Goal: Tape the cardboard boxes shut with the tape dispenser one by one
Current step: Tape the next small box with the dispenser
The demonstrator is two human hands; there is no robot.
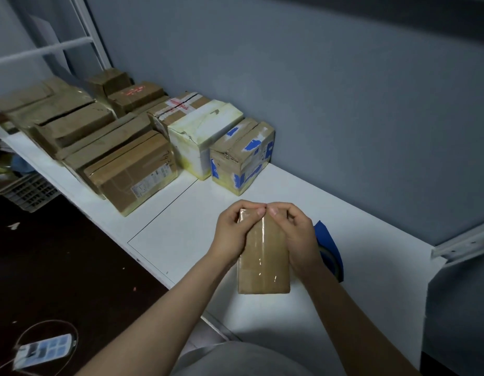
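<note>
Cardboard box lies on the table; my left hand and right hand both grip its far end. Tape dispenser is half hidden behind my right wrist; other boxes line the wall.

White table runs along a blue-grey wall. Dark floor lies to its left. On the floor: a lit phone within a looped cable, and a slotted crate by the table's far end. White metal frame at upper left.
</note>
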